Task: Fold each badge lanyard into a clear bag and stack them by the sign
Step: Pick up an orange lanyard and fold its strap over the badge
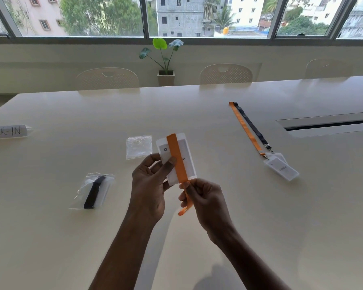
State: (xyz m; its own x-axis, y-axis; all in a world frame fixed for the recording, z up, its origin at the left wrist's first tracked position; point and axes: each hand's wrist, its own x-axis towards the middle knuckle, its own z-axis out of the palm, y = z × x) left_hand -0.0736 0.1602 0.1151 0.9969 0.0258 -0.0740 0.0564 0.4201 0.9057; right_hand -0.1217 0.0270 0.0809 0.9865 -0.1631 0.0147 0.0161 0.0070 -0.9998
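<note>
Above the surface (197,114), the left hand (149,185) pinches a badge holder (189,162); the right hand (205,199) pinches its orange lanyard (177,155), wrapped lengthwise.

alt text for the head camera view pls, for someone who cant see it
Over a white table, the left hand holds a badge holder wrapped in an orange lanyard while the right hand pinches the strap's loose end. An empty clear bag lies just beyond, a bagged black lanyard left, two unpacked lanyards right, and a check-in sign far left.
</note>
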